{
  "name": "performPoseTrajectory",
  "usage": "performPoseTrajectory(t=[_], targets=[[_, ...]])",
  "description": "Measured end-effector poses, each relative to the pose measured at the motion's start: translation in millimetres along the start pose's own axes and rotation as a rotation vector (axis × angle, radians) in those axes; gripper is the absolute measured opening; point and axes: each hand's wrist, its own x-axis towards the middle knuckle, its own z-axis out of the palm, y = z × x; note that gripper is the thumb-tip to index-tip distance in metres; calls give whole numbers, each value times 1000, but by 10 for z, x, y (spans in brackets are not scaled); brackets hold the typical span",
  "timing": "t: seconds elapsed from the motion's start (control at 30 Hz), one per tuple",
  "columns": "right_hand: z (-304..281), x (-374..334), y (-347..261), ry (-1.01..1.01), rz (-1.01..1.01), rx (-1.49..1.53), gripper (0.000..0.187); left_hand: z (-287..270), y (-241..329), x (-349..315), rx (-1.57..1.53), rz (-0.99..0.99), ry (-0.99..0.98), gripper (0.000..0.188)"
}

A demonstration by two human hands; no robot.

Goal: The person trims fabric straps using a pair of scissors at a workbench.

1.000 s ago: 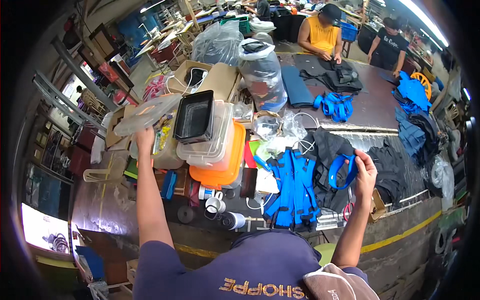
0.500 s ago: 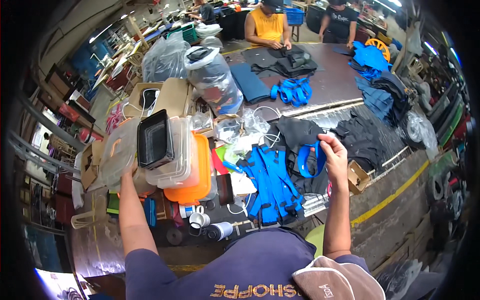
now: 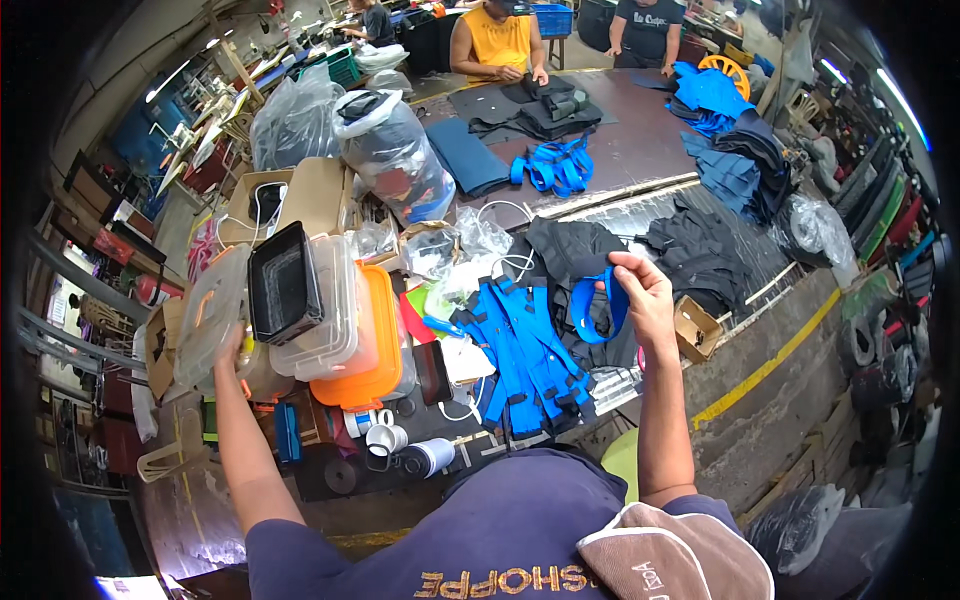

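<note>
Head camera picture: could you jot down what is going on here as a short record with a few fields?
Place: crowded workbench in a workshop
Left hand: raised at a clear plastic lid, beside stacked clear tubs with a black tray on top
Right hand: holds up a blue strap loop
Between the hands: pile of blue straps on the bench
Under the tubs: orange box
Far table: two people working on dark fabric

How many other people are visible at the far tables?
3: one in a yellow top at the dark table, one in a dark shirt to the right, one further back-left. More may be hidden.
</note>
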Motion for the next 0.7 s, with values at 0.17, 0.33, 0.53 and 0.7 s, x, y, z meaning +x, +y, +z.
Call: performPoseTrajectory(t=[0.17, 0.33, 0.53, 0.7], targets=[[-1, -78, -79, 22, -20, -12, 23, -98, 278, -63, -68, 162, -105, 35], [383, -198, -92, -180, -14, 67, 27, -353, 226, -227, -804, -115, -427, 33], [696, -249, 193, -202, 61, 50, 17, -248, 495, -312, 258, 93, -499, 38], [765, -243, 302, -212, 111, 48, 19, -130, 445, -79, 487, 55, -348, 39]])
